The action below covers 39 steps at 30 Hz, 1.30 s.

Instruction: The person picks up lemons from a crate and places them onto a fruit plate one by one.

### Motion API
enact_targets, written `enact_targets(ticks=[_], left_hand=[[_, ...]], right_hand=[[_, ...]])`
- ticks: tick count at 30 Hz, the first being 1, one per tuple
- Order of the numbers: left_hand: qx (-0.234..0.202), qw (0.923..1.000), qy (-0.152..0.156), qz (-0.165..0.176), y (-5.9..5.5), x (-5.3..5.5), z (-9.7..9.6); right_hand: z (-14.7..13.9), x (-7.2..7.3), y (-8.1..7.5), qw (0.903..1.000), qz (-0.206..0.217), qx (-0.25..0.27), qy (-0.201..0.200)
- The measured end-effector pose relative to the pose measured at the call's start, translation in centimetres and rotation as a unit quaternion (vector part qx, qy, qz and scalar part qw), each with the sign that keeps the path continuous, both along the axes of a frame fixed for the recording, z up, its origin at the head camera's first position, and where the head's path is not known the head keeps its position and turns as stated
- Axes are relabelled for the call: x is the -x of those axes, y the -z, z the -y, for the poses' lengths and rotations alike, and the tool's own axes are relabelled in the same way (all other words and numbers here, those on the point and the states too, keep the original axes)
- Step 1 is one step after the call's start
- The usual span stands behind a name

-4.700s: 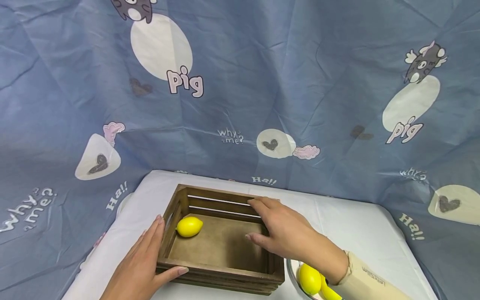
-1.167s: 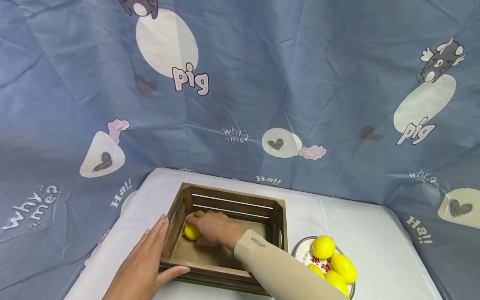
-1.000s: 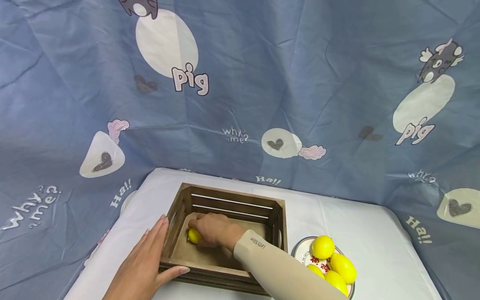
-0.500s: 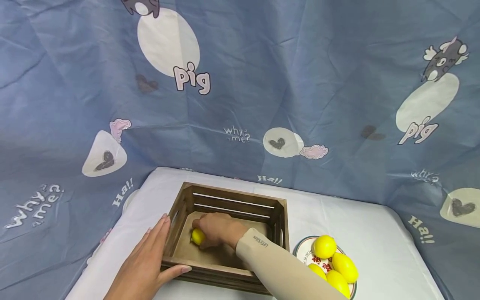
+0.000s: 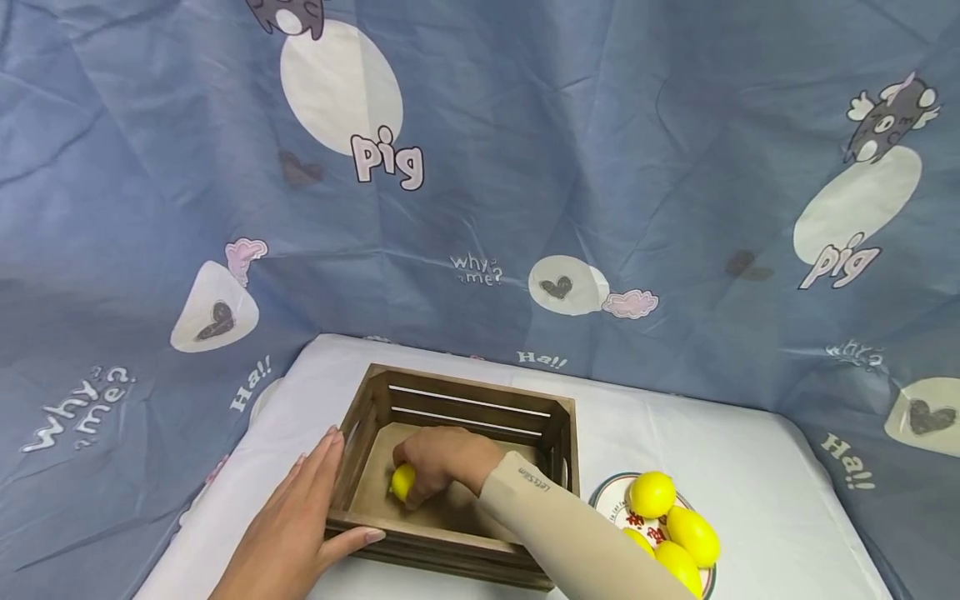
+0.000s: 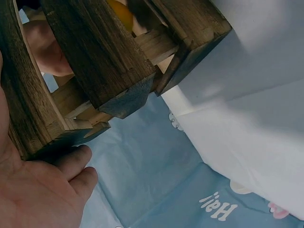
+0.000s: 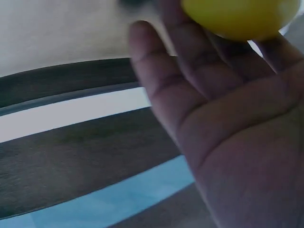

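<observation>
In the head view a brown slatted wooden crate [image 5: 465, 552] stands on the white table. My right hand [image 5: 447, 460] reaches inside it and grips a yellow lemon [image 5: 402, 482] just above or on the crate's floor; which of the two I cannot tell. The right wrist view shows the same lemon [image 7: 242, 16] against the fingers of that hand. Flat along the crate's left side lies my left hand [image 5: 288, 525], its fingers straight and its thumb on the front side. The left wrist view has its palm and fingertips beside the crate's slats [image 6: 102, 52].
Right of the crate a white patterned plate [image 5: 609, 500] bears several lemons [image 5: 692, 536], partly hidden by the right sleeve [image 5: 570, 525]. A blue printed cloth [image 5: 480, 167] hangs behind and beside the white table [image 5: 750, 467].
My right hand has gone from the crate's right side to the lemon and taken hold of it. Over the last second the lemon has moved slightly right and nearer. My left hand stays put.
</observation>
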<state>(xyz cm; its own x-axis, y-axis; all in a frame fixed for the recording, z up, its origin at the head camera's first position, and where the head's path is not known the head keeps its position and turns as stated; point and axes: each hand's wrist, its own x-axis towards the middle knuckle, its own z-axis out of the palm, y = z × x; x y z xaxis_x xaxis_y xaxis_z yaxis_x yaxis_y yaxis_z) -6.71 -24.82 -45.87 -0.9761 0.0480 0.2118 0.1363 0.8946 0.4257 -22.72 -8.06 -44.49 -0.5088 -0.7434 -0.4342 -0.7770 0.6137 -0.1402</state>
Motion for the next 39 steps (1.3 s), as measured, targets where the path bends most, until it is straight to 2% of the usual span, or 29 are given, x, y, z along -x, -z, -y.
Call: enact_targets(ticks=[2,8,15,20,25,31,36,39], left_hand=[[0.005,1.0000,-0.001,-0.004,0.0,0.0,0.0],[0.023,0.9985,0.013,-0.047,0.2,0.1,0.0],[0.033,0.9985,0.013,-0.043,0.3,0.1,0.2],[0.050,0.9966,0.014,-0.064,0.4,0.1,0.2],[0.050,0.9970,0.014,-0.057,0.4,0.1,0.2],[0.051,0.9961,0.014,-0.070,0.5,0.1,0.1],[0.038,0.9982,0.010,-0.044,0.3,0.0,0.2],[0.039,0.9980,0.010,-0.048,0.4,0.0,0.2]], right_hand=[[-0.1,-0.3,-0.5,0.9999,0.004,-0.008,-0.005],[-0.6,-1.3,-2.0,0.9986,-0.019,-0.042,-0.028],[-2.0,-2.5,-5.0,0.9973,-0.041,-0.031,-0.053],[-3.7,-3.1,-7.3,0.9982,-0.039,-0.001,-0.046],[-5.7,-3.3,-9.3,0.9988,-0.037,0.026,-0.021],[-8.2,-3.2,-11.8,0.9970,-0.033,0.070,-0.006],[-10.7,-3.3,-13.2,0.9910,-0.036,0.129,0.002],[-12.4,-3.3,-13.5,0.9845,-0.041,0.170,0.008]])
